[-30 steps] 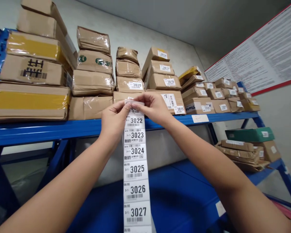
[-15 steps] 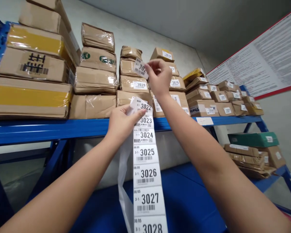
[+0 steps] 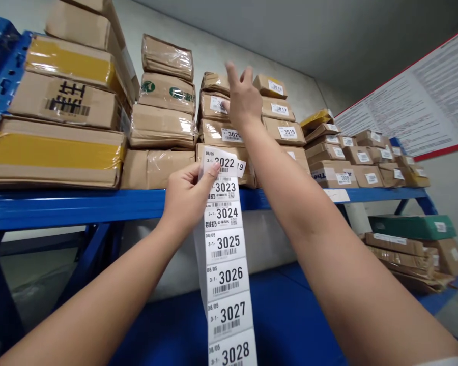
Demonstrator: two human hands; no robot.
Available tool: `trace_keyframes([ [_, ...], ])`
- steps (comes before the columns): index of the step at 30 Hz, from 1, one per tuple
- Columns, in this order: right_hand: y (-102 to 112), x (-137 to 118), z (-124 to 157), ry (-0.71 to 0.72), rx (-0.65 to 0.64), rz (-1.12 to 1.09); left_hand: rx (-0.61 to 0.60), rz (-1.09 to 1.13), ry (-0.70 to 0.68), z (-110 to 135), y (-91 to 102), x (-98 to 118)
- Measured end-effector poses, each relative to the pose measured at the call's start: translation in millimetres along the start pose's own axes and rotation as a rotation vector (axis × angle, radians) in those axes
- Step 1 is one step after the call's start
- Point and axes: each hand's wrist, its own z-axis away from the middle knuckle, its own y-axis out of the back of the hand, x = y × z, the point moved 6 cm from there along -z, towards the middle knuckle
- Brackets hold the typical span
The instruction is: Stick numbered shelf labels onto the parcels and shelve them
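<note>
My left hand [image 3: 186, 195] pinches the upper end of a long strip of numbered labels [image 3: 228, 244], which hangs down with 3022 at the top and 3028 near the bottom. My right hand [image 3: 246, 101] is raised at a stack of cardboard boxes, fingers spread, with the thumb against or close to a white label [image 3: 217, 103] on a carton [image 3: 207, 113]. Part of that label's number is hidden by the thumb. Just below is a carton labelled 3020 [image 3: 212, 133]. The strip's top covers part of the lowest carton in this stack.
A blue shelf [image 3: 61, 208] carries the stacks. Larger taped cartons [image 3: 53, 152] stand at the left, and smaller labelled parcels [image 3: 330, 173] at the right. A green box [image 3: 412, 226] sits on a lower shelf at right. A printed board [image 3: 412, 107] hangs on the wall.
My right hand has moved up and opened; the label it held is now on the carton second from the top. My left hand still grips the strip. The view has shifted slightly.
</note>
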Motion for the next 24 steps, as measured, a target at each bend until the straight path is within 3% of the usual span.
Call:
trace_keyframes([
  [3,28.2,-14.6,17.4,-0.059,0.005,-0.084,-0.048,0.031,0.007,-4.2,-1.8,0.0],
  [6,40.3,-38.0,60.2,-0.063,-0.359,-0.489,-0.100,0.129,0.011,-11.1,-7.1,1.4],
  [8,49.6,-48.7,93.1,-0.092,-0.466,-0.657,-0.079,0.159,0.022,-15.6,-9.7,0.5],
  [11,57.1,-48.7,124.3,-0.173,-0.351,-0.789,0.004,0.069,0.001,-20.1,-11.6,-0.8],
  [14,53.6,-43.1,135.4,-0.216,-0.204,-0.766,0.125,-0.099,-0.091,-21.2,-9.5,2.5],
  [16,51.2,-42.3,135.7,-0.194,-0.151,-0.693,0.192,-0.155,-0.115,-21.3,-6.7,2.9],
  [19,50.3,-42.5,124.0,-0.115,-0.096,-0.586,0.189,-0.136,-0.097,-22.8,-5.4,-1.1],
  [21,46.4,-38.9,102.6,-0.062,-0.052,-0.508,0.172,-0.124,-0.104,-23.2,-5.4,-3.3],
  [24,30.3,-24.9,45.5,-0.018,0.079,-0.345,0.135,-0.138,-0.135,-21.8,-6.5,-4.9],
])
